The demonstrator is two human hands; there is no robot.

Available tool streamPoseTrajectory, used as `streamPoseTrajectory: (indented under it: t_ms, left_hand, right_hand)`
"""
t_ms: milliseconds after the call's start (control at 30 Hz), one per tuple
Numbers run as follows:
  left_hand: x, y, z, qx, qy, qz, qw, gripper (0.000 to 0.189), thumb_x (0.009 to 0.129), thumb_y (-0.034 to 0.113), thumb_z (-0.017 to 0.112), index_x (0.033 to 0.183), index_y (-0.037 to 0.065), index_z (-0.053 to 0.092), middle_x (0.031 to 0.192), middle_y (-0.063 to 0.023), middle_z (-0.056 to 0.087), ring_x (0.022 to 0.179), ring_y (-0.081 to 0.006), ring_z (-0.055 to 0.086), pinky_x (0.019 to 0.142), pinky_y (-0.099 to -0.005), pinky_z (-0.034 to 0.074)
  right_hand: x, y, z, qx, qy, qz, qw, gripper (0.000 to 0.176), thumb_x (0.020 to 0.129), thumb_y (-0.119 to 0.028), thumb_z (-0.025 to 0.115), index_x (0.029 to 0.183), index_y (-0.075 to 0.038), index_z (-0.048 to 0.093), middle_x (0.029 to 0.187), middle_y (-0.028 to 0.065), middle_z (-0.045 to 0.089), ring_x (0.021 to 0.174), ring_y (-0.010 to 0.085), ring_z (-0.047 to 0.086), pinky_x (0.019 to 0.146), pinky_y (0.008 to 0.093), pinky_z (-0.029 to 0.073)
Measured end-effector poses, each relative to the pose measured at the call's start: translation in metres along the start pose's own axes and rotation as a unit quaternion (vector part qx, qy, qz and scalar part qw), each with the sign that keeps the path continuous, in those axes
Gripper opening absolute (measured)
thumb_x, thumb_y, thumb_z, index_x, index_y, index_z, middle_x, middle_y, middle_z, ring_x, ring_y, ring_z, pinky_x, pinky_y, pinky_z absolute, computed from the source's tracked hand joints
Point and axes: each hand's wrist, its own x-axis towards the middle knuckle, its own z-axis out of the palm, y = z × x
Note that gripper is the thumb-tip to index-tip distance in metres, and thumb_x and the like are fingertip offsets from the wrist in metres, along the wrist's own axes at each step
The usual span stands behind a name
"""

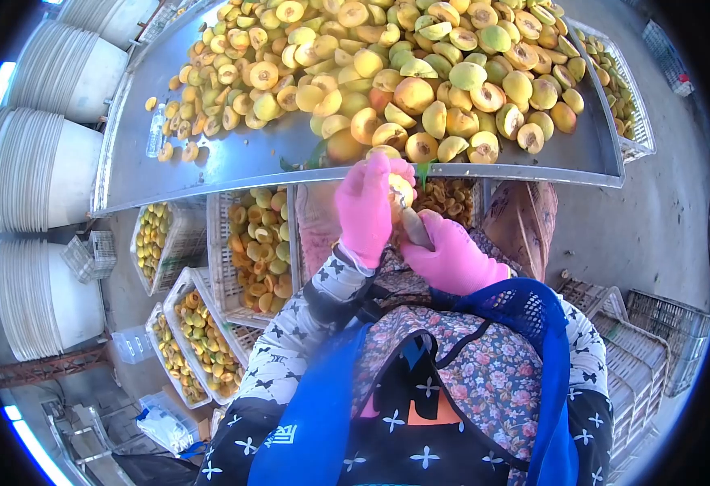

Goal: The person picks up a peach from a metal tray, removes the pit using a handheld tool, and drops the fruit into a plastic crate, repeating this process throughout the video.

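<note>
My left hand (365,212), in a pink glove, is closed around a yellow peach half (401,191) just over the near edge of the metal table. In my right hand (455,255), also pink-gloved, is a tool with a thick greyish handle (417,229). Its thin metal end meets the cut face of the peach; the exact shape of that end is too small to make out. Right beyond my hands lies a big heap of halved peaches (420,95), many with cut faces up and some still showing pits.
The metal table (233,174) has a raised rim and holds a clear plastic bottle (156,131). A crate of brown pieces (444,198) sits below my hands. Peach-filled crates (219,243) stand at left, another (643,134) at right. White tubs (35,170) are stacked far left, empty-looking crates (626,348) lower right.
</note>
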Motion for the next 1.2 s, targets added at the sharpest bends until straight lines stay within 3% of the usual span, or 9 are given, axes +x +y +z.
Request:
streamPoseTrajectory:
  t_ms: [133, 300, 333, 500, 600, 767, 867, 1000, 1200]
  left_hand:
    - [0.001, -0.005, -0.013, 0.115, -0.049, 0.008, 0.992, 0.037, 0.105, 0.031, 0.052, 0.096, -0.001, 0.068, 0.086, -0.0097, 0.070, 0.068, -0.0140, 0.065, 0.063, -0.0258, 0.053]
    - [0.007, -0.014, -0.014, 0.073, -0.065, -0.111, 0.989, 0.032, 0.101, 0.028, 0.059, 0.093, -0.002, 0.068, 0.081, -0.0045, 0.067, 0.070, -0.0113, 0.060, 0.063, -0.0263, 0.047]
    - [0.005, -0.015, -0.012, 0.164, -0.053, -0.019, 0.985, 0.032, 0.101, 0.027, 0.059, 0.092, -0.002, 0.068, 0.081, -0.0046, 0.067, 0.069, -0.0124, 0.061, 0.064, -0.0263, 0.047]
    - [0.004, -0.016, -0.010, 0.293, -0.060, 0.205, 0.932, 0.034, 0.103, 0.028, 0.055, 0.090, -0.001, 0.067, 0.081, -0.0092, 0.068, 0.069, -0.0198, 0.064, 0.065, -0.0286, 0.051]
    - [0.004, 0.002, 0.001, -0.045, -0.074, -0.135, 0.987, 0.040, 0.105, 0.033, 0.049, 0.092, -0.001, 0.066, 0.082, -0.0134, 0.068, 0.069, -0.0224, 0.065, 0.067, -0.0326, 0.054]
    - [0.015, -0.002, -0.022, -0.003, -0.189, -0.207, 0.960, 0.045, 0.105, 0.035, 0.047, 0.092, -0.002, 0.068, 0.085, -0.0131, 0.070, 0.075, -0.0213, 0.067, 0.071, -0.0327, 0.055]
    - [0.003, -0.005, -0.046, 0.194, -0.158, -0.120, 0.961, 0.037, 0.101, 0.033, 0.057, 0.094, -0.001, 0.070, 0.088, -0.0099, 0.071, 0.083, -0.0200, 0.068, 0.076, -0.0320, 0.054]
    - [-0.016, 0.070, -0.125, 0.564, -0.142, 0.044, 0.812, 0.029, 0.093, 0.028, 0.069, 0.109, 0.005, 0.072, 0.103, -0.0073, 0.071, 0.096, -0.0188, 0.067, 0.087, -0.0309, 0.052]
    - [0.061, 0.049, -0.107, 0.474, -0.019, 0.060, 0.878, 0.046, 0.092, 0.033, 0.070, 0.126, 0.003, 0.063, 0.120, -0.0135, 0.065, 0.108, -0.0230, 0.065, 0.094, -0.0344, 0.051]
  right_hand:
    - [0.001, -0.012, -0.012, 0.114, -0.093, 0.099, 0.984, 0.017, 0.088, -0.017, 0.066, 0.092, -0.004, 0.055, 0.070, 0.0001, 0.056, 0.061, 0.0124, 0.057, 0.054, 0.0339, 0.042]
    - [-0.004, 0.016, 0.004, -0.018, 0.016, -0.053, 0.998, 0.016, 0.087, -0.015, 0.064, 0.095, -0.004, 0.055, 0.069, 0.0008, 0.054, 0.051, 0.0113, 0.051, 0.047, 0.0282, 0.040]
    - [-0.003, 0.018, 0.007, -0.049, 0.049, -0.105, 0.992, 0.016, 0.087, -0.014, 0.064, 0.096, -0.005, 0.055, 0.068, 0.0006, 0.054, 0.049, 0.0106, 0.050, 0.045, 0.0269, 0.039]
    - [-0.006, -0.031, -0.021, 0.318, -0.141, 0.228, 0.909, 0.015, 0.084, -0.010, 0.065, 0.094, -0.004, 0.056, 0.067, 0.0009, 0.053, 0.046, 0.0095, 0.047, 0.043, 0.0244, 0.035]
    - [-0.004, -0.034, -0.024, 0.339, -0.131, 0.236, 0.901, 0.015, 0.083, -0.009, 0.065, 0.094, -0.002, 0.057, 0.066, 0.0008, 0.053, 0.046, 0.0092, 0.047, 0.043, 0.0240, 0.035]
    - [-0.007, -0.010, -0.053, 0.368, -0.290, 0.174, 0.866, 0.017, 0.087, -0.016, 0.069, 0.094, -0.002, 0.062, 0.076, 0.0002, 0.060, 0.058, 0.0066, 0.051, 0.052, 0.0219, 0.038]
    - [-0.007, -0.019, -0.065, 0.228, -0.240, 0.231, 0.915, 0.017, 0.087, -0.016, 0.068, 0.095, -0.002, 0.063, 0.076, 0.0017, 0.061, 0.065, 0.0090, 0.055, 0.058, 0.0261, 0.044]
    - [-0.025, 0.074, -0.067, -0.373, -0.134, 0.002, 0.918, 0.028, 0.085, -0.023, 0.068, 0.101, -0.003, 0.059, 0.083, 0.0164, 0.067, 0.078, 0.0325, 0.068, 0.071, 0.0445, 0.052]
    - [0.012, 0.067, -0.074, -0.399, 0.027, -0.009, 0.917, 0.025, 0.087, -0.025, 0.066, 0.097, -0.004, 0.057, 0.082, 0.0176, 0.066, 0.080, 0.0372, 0.067, 0.072, 0.0471, 0.053]
